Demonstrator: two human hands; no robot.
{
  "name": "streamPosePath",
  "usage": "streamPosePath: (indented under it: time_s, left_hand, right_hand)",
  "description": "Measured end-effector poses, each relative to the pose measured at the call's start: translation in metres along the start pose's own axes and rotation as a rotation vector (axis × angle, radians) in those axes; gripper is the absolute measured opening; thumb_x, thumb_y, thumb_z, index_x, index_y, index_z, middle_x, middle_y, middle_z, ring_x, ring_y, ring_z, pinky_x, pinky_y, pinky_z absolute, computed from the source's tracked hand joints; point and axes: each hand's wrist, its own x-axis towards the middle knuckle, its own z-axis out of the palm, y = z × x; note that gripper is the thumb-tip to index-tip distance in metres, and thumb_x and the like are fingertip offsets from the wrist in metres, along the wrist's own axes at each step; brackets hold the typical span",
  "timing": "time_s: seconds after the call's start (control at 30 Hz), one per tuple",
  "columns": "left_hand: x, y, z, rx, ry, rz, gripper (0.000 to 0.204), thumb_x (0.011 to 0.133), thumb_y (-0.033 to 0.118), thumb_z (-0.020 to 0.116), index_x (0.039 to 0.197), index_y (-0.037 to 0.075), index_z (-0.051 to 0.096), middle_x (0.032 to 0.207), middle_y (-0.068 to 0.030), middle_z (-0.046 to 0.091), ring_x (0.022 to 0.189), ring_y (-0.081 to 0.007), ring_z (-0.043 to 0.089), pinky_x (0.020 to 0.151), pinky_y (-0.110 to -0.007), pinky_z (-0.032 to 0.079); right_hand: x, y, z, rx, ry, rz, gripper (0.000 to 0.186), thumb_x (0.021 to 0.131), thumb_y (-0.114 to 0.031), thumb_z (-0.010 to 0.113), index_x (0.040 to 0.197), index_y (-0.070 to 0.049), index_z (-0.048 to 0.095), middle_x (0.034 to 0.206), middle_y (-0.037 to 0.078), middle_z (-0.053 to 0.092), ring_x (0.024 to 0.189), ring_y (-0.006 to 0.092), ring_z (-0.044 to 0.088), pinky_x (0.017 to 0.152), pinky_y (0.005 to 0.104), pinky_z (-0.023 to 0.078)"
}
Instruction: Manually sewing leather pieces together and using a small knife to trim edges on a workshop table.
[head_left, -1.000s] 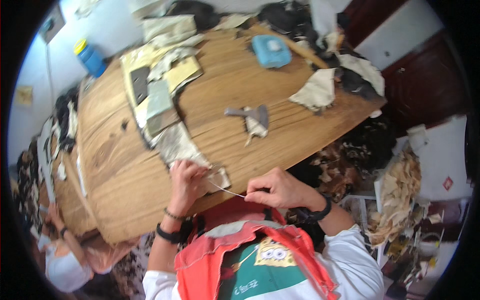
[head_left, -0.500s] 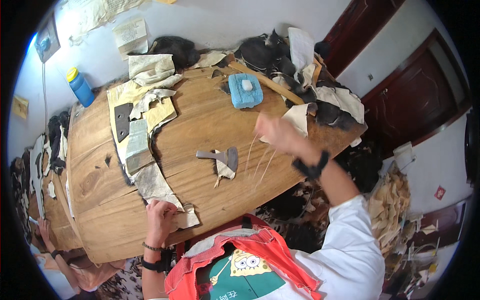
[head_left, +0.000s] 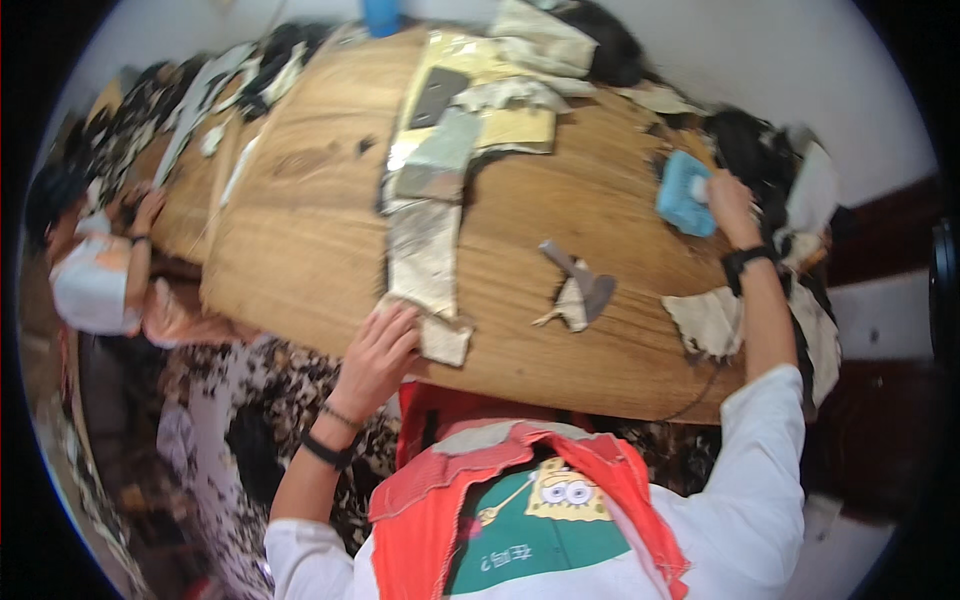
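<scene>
My left hand lies over the near end of a pale hide strip, its fingers stretched flat along the edge. My right hand reaches to the far right, fingers bent round a small white block at the blue block. Whether thread is still in that hand cannot be made out. Between my hands, a half-moon knife with a short handle rests on a small hide scrap. A grey-green flat block sits on the strip's far part.
Yellow sheeting and a dark plate with holes lie beyond the strip. Black fur pieces line the back right. A pale hide piece is near my right forearm. Another person works at the left.
My right hand has moved from above the table, trailing pale threads, to the white block on the blue block. My left fingers have flattened from a pinch. The view has turned left.
</scene>
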Motion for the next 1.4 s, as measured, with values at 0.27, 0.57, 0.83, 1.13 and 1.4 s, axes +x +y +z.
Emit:
streamPosePath:
  time_s: [0.27,0.57,0.83,1.13,1.4]
  left_hand:
    - [0.0,-0.015,-0.002,0.097,-0.021,0.143,0.022,0.085,0.009,0.064,0.105,0.003,0.06,0.141,-0.014,0.056,0.135,-0.0317,0.049,0.113,-0.049,0.038]
    - [-0.005,0.003,-0.004,0.016,-0.032,-0.039,0.077,0.083,0.041,0.072,0.144,0.005,0.044,0.158,-0.0163,0.036,0.148,-0.0355,0.03,0.119,-0.051,0.026]
    - [-0.015,0.017,0.018,0.02,0.15,-0.16,0.064,0.095,0.041,0.059,0.148,0.007,0.044,0.151,-0.0173,0.045,0.143,-0.0348,0.038,0.117,-0.053,0.027]
    - [-0.005,0.013,0.01,-0.715,0.421,-0.697,0.038,0.101,0.025,0.059,0.127,-0.001,0.054,0.09,-0.0092,0.067,0.093,-0.0264,0.063,0.084,-0.038,0.049]
    - [0.033,0.013,0.017,-0.183,0.325,-0.62,0.047,0.081,0.02,0.078,0.118,0.002,0.057,0.086,-0.0062,0.068,0.086,-0.027,0.064,0.079,-0.04,0.049]
  right_hand:
    - [-0.039,-0.174,-0.087,1.196,0.224,-0.306,0.04,0.088,-0.027,0.072,0.119,-0.002,0.066,0.105,0.016,0.069,0.098,0.0292,0.067,0.085,0.0397,0.052]
    - [0.033,-0.337,-0.08,1.682,-0.199,0.061,0.055,0.086,-0.035,0.077,0.119,0.006,0.063,0.103,0.015,0.069,0.09,0.0186,0.064,0.076,0.0335,0.05]
    - [-0.012,-0.347,-0.115,2.0,-0.497,-0.335,0.015,0.085,-0.013,0.076,0.091,-0.004,0.066,0.08,-0.002,0.061,0.074,0.0129,0.059,0.062,0.0299,0.046]
    - [-0.143,-0.286,-0.101,1.142,-0.07,-0.679,0.039,0.086,-0.007,0.066,0.125,-0.004,0.062,0.107,0.018,0.064,0.096,0.037,0.063,0.083,0.0426,0.052]
    - [-0.174,-0.225,-0.053,0.569,0.242,-0.252,0.05,0.087,-0.005,0.061,0.135,0.005,0.052,0.098,0.02,0.064,0.093,0.0367,0.062,0.084,0.0435,0.049]
